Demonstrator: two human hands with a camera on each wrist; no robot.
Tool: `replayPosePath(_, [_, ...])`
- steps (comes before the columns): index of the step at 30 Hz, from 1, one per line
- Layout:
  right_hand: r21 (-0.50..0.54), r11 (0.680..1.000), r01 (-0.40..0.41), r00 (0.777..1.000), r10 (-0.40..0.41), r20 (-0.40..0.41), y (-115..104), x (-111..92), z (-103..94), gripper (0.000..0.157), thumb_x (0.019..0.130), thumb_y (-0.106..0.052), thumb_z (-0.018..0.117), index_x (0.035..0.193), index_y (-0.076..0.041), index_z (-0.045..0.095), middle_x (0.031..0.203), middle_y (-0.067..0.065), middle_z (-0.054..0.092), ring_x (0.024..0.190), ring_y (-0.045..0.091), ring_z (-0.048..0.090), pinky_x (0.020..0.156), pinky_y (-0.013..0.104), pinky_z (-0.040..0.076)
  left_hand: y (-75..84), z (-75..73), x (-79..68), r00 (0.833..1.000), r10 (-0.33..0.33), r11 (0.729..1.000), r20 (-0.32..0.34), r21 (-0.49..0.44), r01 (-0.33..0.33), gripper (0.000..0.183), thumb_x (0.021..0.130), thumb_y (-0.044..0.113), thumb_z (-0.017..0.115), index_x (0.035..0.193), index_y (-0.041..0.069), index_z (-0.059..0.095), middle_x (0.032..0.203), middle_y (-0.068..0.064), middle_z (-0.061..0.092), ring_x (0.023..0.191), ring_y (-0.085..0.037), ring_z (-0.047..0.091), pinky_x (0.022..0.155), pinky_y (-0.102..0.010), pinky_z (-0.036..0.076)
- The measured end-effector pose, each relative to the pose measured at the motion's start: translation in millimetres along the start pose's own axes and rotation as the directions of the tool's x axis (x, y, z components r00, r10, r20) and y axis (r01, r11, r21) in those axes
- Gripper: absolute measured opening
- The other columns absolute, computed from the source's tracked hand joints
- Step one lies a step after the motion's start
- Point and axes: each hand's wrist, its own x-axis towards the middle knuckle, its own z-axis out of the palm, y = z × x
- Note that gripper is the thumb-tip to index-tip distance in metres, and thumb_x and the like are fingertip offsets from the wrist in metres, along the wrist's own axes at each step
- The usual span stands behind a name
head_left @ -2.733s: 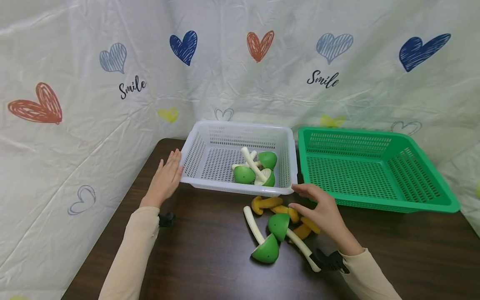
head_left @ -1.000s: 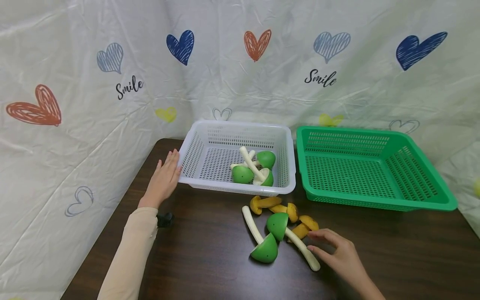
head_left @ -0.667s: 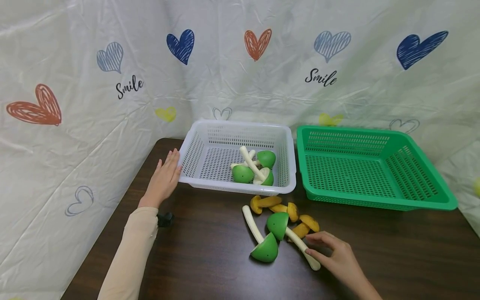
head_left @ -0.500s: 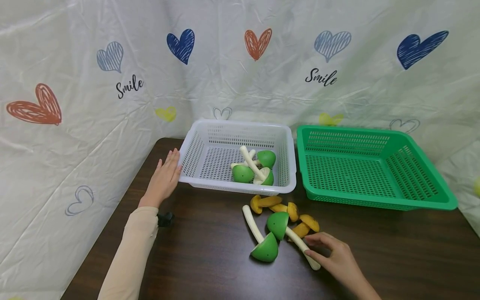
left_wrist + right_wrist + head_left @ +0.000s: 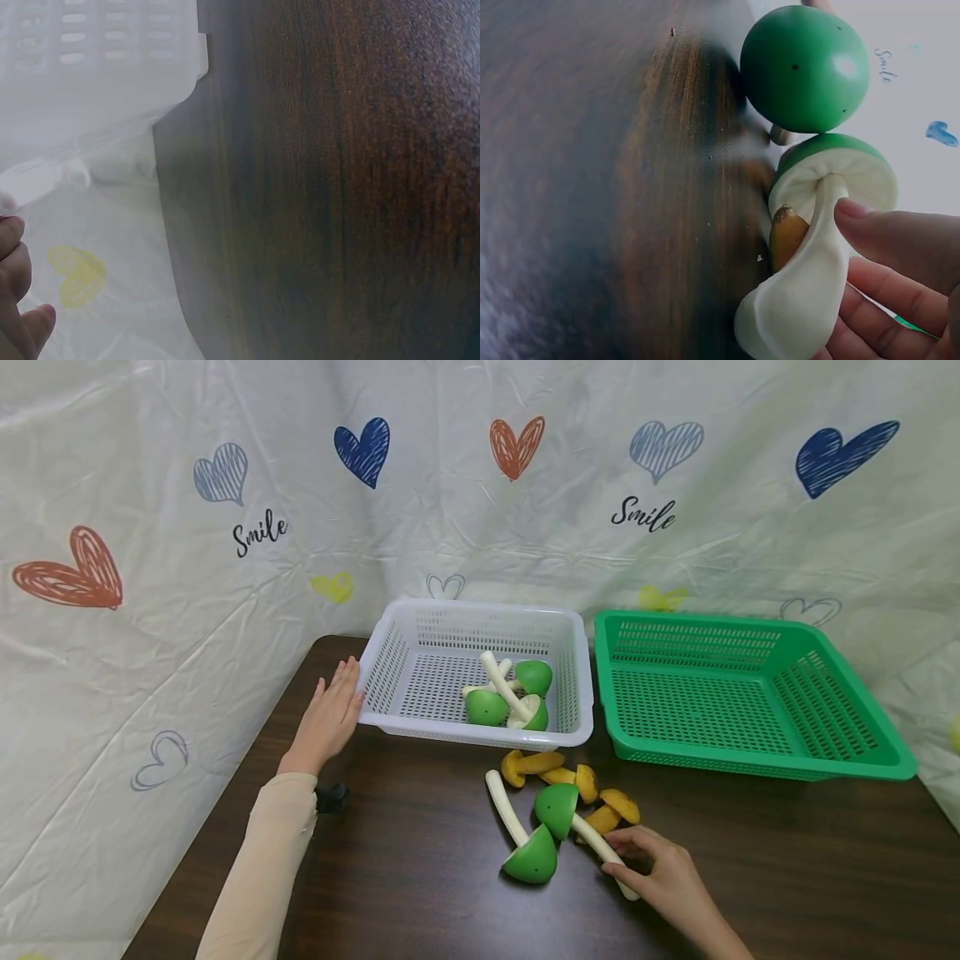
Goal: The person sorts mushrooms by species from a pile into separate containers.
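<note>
With straight fingers, my left hand (image 5: 326, 714) rests against the left side of the white basket (image 5: 450, 729); in the left wrist view only its fingertips (image 5: 13, 262) show at the edge. Inside the basket lie several toy mushrooms with green caps (image 5: 486, 708) and pale stems. Out on the table, my right hand (image 5: 660, 872) pinches the stem of a green-capped toy mushroom (image 5: 557, 812), thumb on one side and fingers on the other. The right wrist view shows the thumb across its stem (image 5: 799, 300). A second green-capped mushroom (image 5: 531, 858) touches its cap.
Several small yellow-brown toy mushrooms (image 5: 536, 764) lie between the white basket and the held mushroom. A green basket (image 5: 757, 764) stands to the right of the white one. Behind the dark wooden table (image 5: 405, 860) hangs a pale cloth (image 5: 480, 527) printed with hearts.
My right hand has come back from the white basket's front right corner to the mushroom's stem, and its fingers have closed on it. The left hand stays at the basket.
</note>
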Motion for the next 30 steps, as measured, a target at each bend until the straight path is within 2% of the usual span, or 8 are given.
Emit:
replayPosePath(4, [-0.007,1.000,-0.009,1.000,0.009,0.001,-0.2,0.5,0.9,0.036,0.063,-0.003,0.084,0.094,-0.012,0.069,0.087,-0.008,0.064,0.072,0.002,0.061,0.061,0.025,0.053,-0.3,0.1,-0.1,1.000,-0.003,1.000,0.002,0.001,0.003,0.055,0.102,0.023,0.037,0.146,-0.006,0.023,0.153,-0.018,0.022,0.142,-0.029,0.015,0.110,-0.057,0.013])
replayPosePath(11, [-0.023,0.989,-0.148,0.986,0.149,0.070,-2.2,3.5,2.6,0.037,0.064,-0.011,0.086,0.097,-0.010,0.069,0.083,-0.006,0.064,0.070,0.005,0.062,0.060,0.023,0.052,0.3,-0.2,-0.8,1.000,-0.005,1.000,0.006,0.001,0.005,0.055,0.102,0.024,0.036,0.147,-0.005,0.022,0.154,-0.017,0.021,0.142,-0.029,0.015,0.110,-0.057,0.013])
replayPosePath(15, [-0.037,0.980,-0.195,0.975,0.198,0.096,-3.1,4.5,3.5,0.038,0.065,-0.012,0.085,0.099,-0.008,0.069,0.082,-0.003,0.065,0.069,0.008,0.063,0.060,0.022,0.051,0.3,0.3,-0.4,1.000,-0.001,1.000,0.004,0.000,0.001,0.055,0.102,0.024,0.036,0.146,-0.006,0.023,0.153,-0.018,0.022,0.142,-0.029,0.015,0.110,-0.057,0.013])
replayPosePath(30, [-0.041,0.972,-0.231,0.971,0.233,0.051,-4.8,5.8,4.5,0.027,0.071,-0.011,0.082,0.095,-0.009,0.070,0.077,-0.004,0.067,0.065,0.005,0.061,0.057,0.021,0.051,0.1,0.2,-0.3,1.000,-0.005,1.000,0.003,-0.006,0.005,0.055,0.102,0.023,0.036,0.147,-0.005,0.022,0.153,-0.017,0.021,0.142,-0.029,0.015,0.111,-0.056,0.011])
